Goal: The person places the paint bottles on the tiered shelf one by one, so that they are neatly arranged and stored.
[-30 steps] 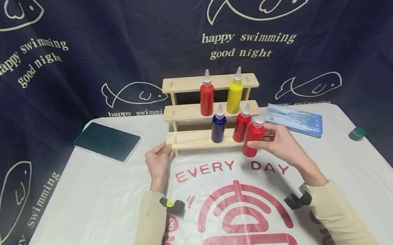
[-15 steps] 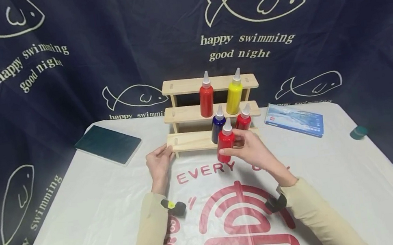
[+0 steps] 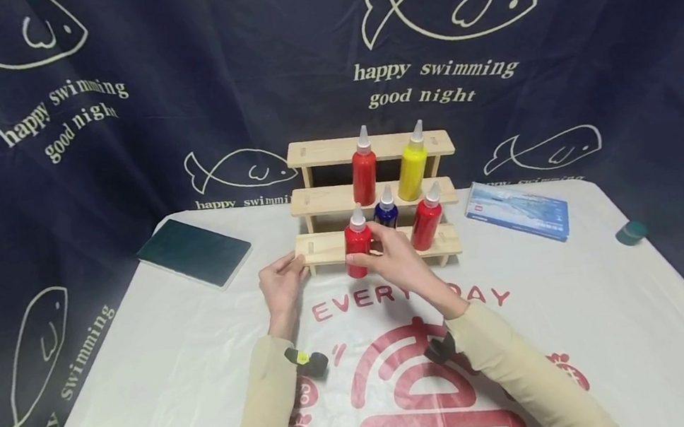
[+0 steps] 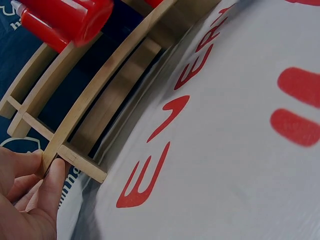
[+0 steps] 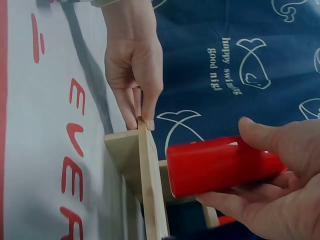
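A red squeeze bottle with a pointed nozzle (image 3: 357, 246) is gripped between the thumb and fingers of my right hand (image 3: 400, 257), upright at the lowest tier. The right wrist view shows its base held off the board. My left hand (image 3: 282, 288) pinches the left end of the three-tier wooden rack (image 3: 319, 247), clearly seen in the left wrist view. On the lowest board stand a dark blue bottle (image 3: 386, 216), partly hidden by my right hand, and another red bottle (image 3: 426, 223). A third red bottle (image 3: 364, 176) and a yellow bottle (image 3: 412, 170) stand on the middle board.
Left of the rack lies a dark green notebook (image 3: 194, 251). A flat blue box or book (image 3: 516, 210) lies to the right, and a small green cylinder (image 3: 631, 232) sits by the table's right edge. Behind hangs a navy fish-print curtain (image 3: 272, 58).
My right hand has carried the red bottle leftward along the front of the rack, past the other red and the blue bottle. My left hand keeps its hold on the rack's end.
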Motion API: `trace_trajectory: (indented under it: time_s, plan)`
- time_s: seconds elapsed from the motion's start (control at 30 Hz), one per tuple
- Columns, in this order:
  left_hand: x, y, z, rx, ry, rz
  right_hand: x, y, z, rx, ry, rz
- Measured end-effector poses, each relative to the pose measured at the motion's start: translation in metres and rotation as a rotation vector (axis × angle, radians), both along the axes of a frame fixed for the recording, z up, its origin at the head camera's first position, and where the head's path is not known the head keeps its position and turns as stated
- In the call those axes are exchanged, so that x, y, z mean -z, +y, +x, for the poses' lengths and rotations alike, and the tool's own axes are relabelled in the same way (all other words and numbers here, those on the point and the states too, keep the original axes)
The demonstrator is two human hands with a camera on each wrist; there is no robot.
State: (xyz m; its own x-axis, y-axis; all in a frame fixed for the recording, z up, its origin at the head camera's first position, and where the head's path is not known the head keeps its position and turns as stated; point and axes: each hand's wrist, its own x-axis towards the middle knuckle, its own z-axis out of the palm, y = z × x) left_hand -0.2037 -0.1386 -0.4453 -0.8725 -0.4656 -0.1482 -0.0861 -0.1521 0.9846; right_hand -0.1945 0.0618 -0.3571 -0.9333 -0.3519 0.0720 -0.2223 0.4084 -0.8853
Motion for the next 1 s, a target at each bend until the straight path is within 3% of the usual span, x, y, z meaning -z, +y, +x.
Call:
trace_trajectory:
  time_s: [0.23, 0.53, 1.0]
  plan:
    - [-0.001, 0.001, -0.001, 0.0, 0.001, 0.009, 0.003, -0.018, -0.013, 0.033, 0.051, -0.03]
    - [0.001, 0.005, -0.002, 0.002, 0.011, -0.01, 0.011, -0.03, -0.026, 0.088, 0.042, -0.055]
    - [0.002, 0.001, -0.001, -0.016, 0.022, 0.0, 0.02, -0.042, -0.034, 0.116, 0.029, -0.037]
